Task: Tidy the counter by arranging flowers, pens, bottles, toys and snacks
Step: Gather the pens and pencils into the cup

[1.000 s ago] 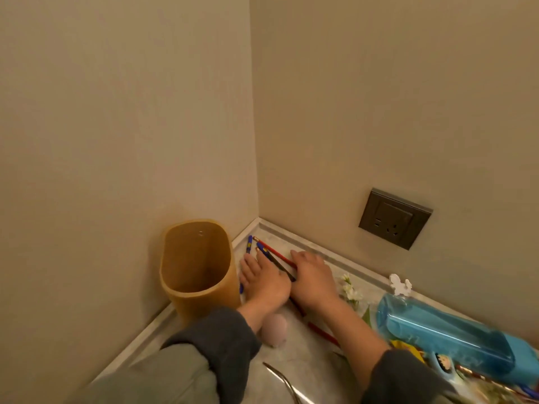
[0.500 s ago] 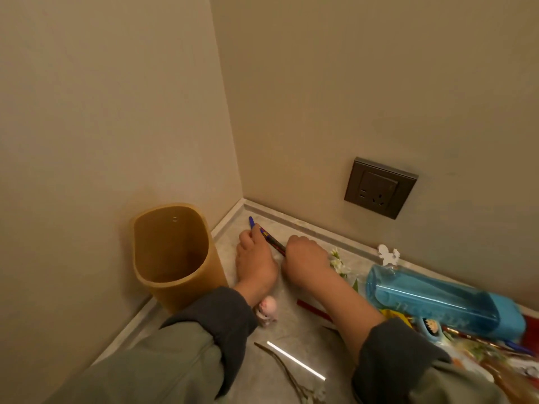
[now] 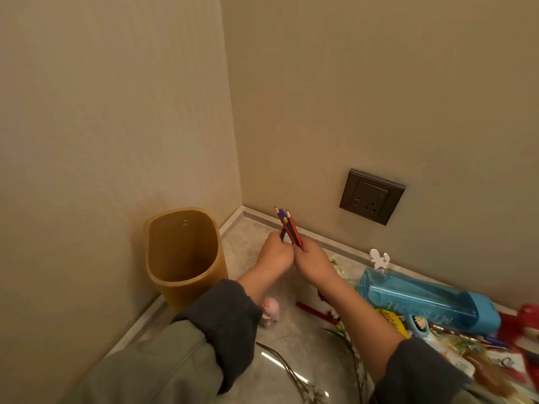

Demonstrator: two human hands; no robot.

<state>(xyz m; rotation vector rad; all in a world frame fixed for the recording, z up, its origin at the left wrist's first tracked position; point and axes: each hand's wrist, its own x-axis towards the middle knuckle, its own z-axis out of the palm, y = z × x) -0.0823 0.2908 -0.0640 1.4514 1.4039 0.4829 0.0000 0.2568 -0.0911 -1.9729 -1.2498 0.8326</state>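
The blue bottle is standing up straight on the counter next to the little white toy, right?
Not quite. The head view shows the blue bottle lying on its side on the counter, not standing up straight. The rest is right: it is next to the little white toy.

Cup (image 3: 186, 258) left on the worktop (image 3: 248, 237) by the corner, pencils (image 3: 288, 227) just right of it, toy (image 3: 270, 312) in front, bottle (image 3: 423, 298) lying at right, socket (image 3: 372, 196) on wall above it
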